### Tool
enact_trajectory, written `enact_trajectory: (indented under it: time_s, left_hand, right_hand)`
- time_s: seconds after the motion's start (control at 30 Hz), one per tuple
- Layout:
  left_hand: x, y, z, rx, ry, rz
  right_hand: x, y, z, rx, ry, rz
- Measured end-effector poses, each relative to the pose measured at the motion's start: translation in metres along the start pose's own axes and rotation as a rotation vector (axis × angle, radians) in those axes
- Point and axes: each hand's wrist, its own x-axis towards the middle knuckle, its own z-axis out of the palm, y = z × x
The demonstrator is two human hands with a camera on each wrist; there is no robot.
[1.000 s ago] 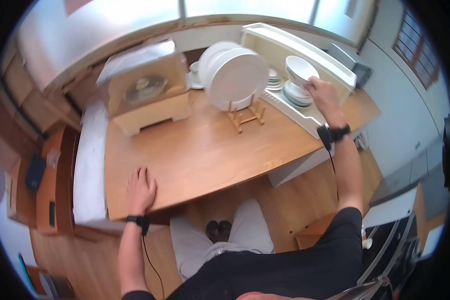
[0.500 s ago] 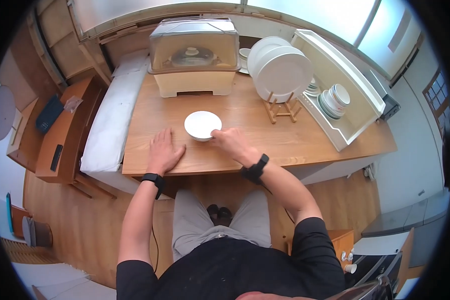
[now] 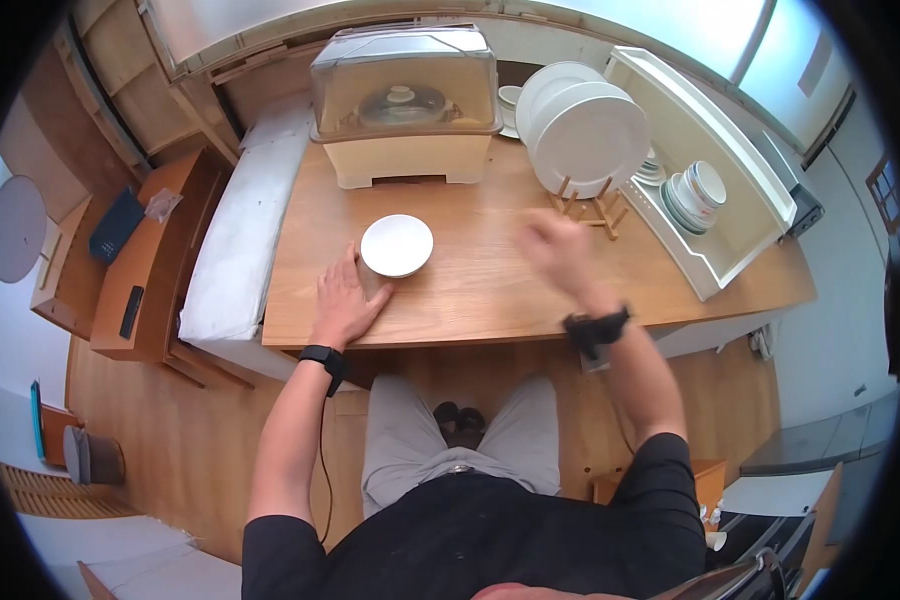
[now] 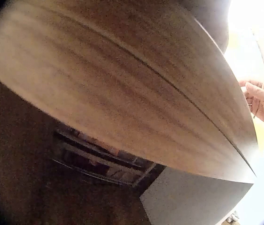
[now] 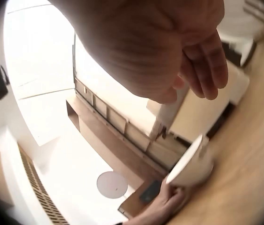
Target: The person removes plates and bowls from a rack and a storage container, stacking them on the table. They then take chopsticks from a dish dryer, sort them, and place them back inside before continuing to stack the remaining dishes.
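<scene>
A white bowl (image 3: pixel 397 246) stands upright on the wooden table, near its front left part. My left hand (image 3: pixel 346 302) rests on the table with fingers spread, its fingertips right at the bowl's near left side. In the right wrist view, the left hand (image 5: pixel 167 206) shows beside the tilted-looking bowl (image 5: pixel 193 164). To the right of the bowl, my right hand (image 3: pixel 558 250) is raised over the table, blurred, holding nothing. Its fingers (image 5: pixel 207 70) bend loosely in the right wrist view. The left wrist view shows mostly the table's edge (image 4: pixel 122 93).
A lidded dish box (image 3: pixel 405 110) stands at the back. White plates (image 3: pixel 590 140) stand in a wooden rack (image 3: pixel 595 210). Farther right, stacked bowls and small plates (image 3: pixel 695 195) sit in a cream tray-like case (image 3: pixel 705 283). A white padded ledge (image 3: pixel 240 240) borders the left side.
My right hand carried the bowl from the cream case to the table, let go of it, and moved away to the right. The left hand stayed on the table as the head view shifted.
</scene>
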Motion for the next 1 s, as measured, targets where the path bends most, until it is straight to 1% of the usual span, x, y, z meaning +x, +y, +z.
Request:
enact_trajectory:
  time_s: [0.03,0.07,0.1,0.13,0.17,0.23,0.27,0.3,0.33,0.43,0.47,0.5,0.53,0.57,0.6,0.63,0.67,0.7,0.73,0.77,0.8,0.9,0.93,1.0]
  left_hand:
    - [0.000,0.000,0.000,0.010,0.009,0.011]
    - [0.001,0.001,-0.001,0.021,0.019,0.020]
    - [0.001,0.002,-0.002,0.031,0.030,0.030]
    - [0.002,0.002,-0.002,0.046,0.018,0.020]
    - [0.002,0.002,-0.003,0.057,0.007,0.010]
    - [0.004,0.004,-0.005,0.057,-0.022,-0.006]
    - [0.005,0.006,-0.008,0.049,-0.040,-0.012]
    - [0.005,0.005,-0.009,0.044,-0.062,-0.018]
    - [0.004,0.003,-0.006,0.060,-0.043,-0.015]
    - [0.002,-0.001,0.000,0.078,-0.006,-0.011]
    - [0.003,0.000,-0.003,0.060,-0.004,-0.012]
    - [0.005,0.004,-0.008,0.039,-0.001,-0.006]
    - [0.006,0.009,-0.015,-0.040,0.009,-0.003]
    - [0.009,0.018,-0.022,-0.133,0.014,0.030]
    - [0.013,0.025,-0.024,-0.181,-0.001,0.016]
    - [0.013,0.029,-0.027,-0.226,-0.029,0.016]
    - [0.015,0.038,-0.031,-0.187,-0.003,0.064]
    - [0.015,0.040,-0.031,-0.138,-0.076,0.002]
    - [0.012,0.038,-0.023,-0.104,-0.056,-0.001]
    - [0.009,0.032,-0.017,-0.065,-0.025,-0.026]
    - [0.005,0.026,-0.012,-0.037,-0.027,-0.009]
    - [0.002,0.018,-0.008,0.034,-0.039,-0.027]
    - [0.001,0.017,-0.008,0.037,-0.038,-0.025]
    - [0.003,0.019,-0.007,0.049,-0.035,-0.021]
  right_hand:
    - [0.008,0.004,-0.043,-0.130,0.041,0.076]
    - [0.014,0.036,-0.078,-0.192,0.141,0.082]
    - [0.019,0.058,-0.115,-0.218,0.194,0.319]
    - [0.022,0.101,-0.155,-0.464,0.236,0.171]
    - [0.021,0.141,-0.188,-0.620,0.315,0.323]
    - [0.017,0.176,-0.239,-1.000,0.214,0.383]
    - [0.018,0.188,-0.253,-1.032,0.160,0.395]
    - [0.015,0.201,-0.261,-1.062,0.105,0.411]
    - [0.012,0.214,-0.265,-1.091,0.048,0.428]
    - [0.008,0.256,-0.270,-0.959,-0.167,0.469]
    - [0.011,0.255,-0.263,-0.989,-0.122,0.445]
    - [0.011,0.277,-0.265,-0.975,-0.117,0.389]
    - [0.011,0.300,-0.268,-0.970,-0.105,0.341]
    - [0.017,0.299,-0.267,-0.789,-0.070,0.407]
    - [0.020,0.266,-0.257,-0.834,-0.015,0.435]
    - [0.011,0.312,-0.262,-0.891,0.021,0.325]
    - [0.019,0.285,-0.260,-0.780,0.005,0.530]
    - [0.020,0.288,-0.259,-0.851,0.012,0.587]
    - [0.022,0.254,-0.254,-0.908,-0.041,0.615]
    - [0.015,0.284,-0.258,-0.959,-0.017,0.500]
    - [0.013,0.286,-0.254,-0.935,0.098,0.524]
    - [0.022,0.273,-0.263,-0.850,0.033,0.616]
    - [0.023,0.277,-0.265,-0.857,0.072,0.603]
    - [0.026,0.272,-0.268,-0.855,0.064,0.615]
